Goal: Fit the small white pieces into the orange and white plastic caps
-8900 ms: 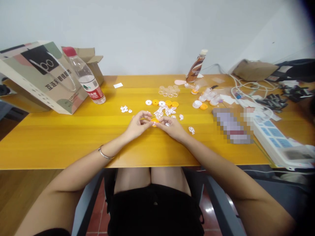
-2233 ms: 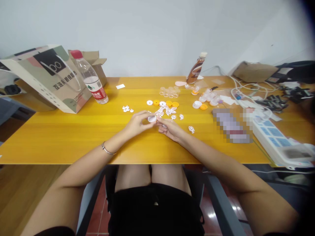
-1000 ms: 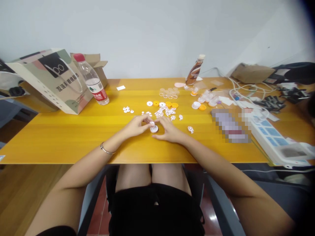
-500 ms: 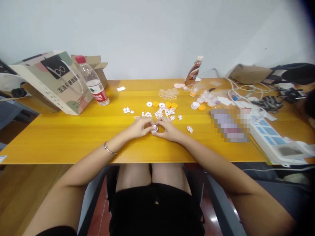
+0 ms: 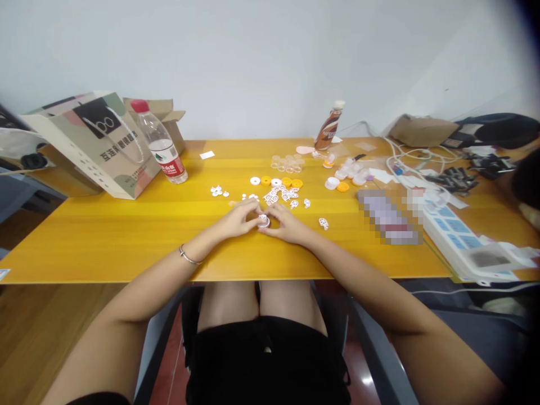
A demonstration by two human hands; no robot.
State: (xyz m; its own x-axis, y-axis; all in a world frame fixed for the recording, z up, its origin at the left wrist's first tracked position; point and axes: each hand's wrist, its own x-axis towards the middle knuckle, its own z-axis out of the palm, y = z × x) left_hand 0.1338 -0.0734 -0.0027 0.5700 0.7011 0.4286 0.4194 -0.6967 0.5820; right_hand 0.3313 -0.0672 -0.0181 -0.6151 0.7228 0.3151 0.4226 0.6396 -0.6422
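Observation:
Between my hands, on the yellow table (image 5: 105, 239), is a small round white piece (image 5: 264, 221). My left hand (image 5: 242, 218) grips it from the left with thumb and fingers, and my right hand (image 5: 284, 222) grips it from the right. Just beyond my fingers lie white openwork pieces (image 5: 276, 195) and small white discs (image 5: 250, 198). Behind them runs a row of white and yellow rings (image 5: 275, 182), with clear round cups (image 5: 287, 163) farther back. A single openwork piece (image 5: 323, 223) lies to the right of my right hand.
A paper bag (image 5: 105, 146) and a red-capped bottle (image 5: 164, 146) stand at the left. A brown bottle (image 5: 329, 126) is at the back. Toward the right are a blurred-out object (image 5: 388, 216), a white and blue box (image 5: 453, 228), cables and part of a person (image 5: 527, 185).
The view has shifted slightly. Both hands remain around the round piece, with only a slight change of the fingers on it.

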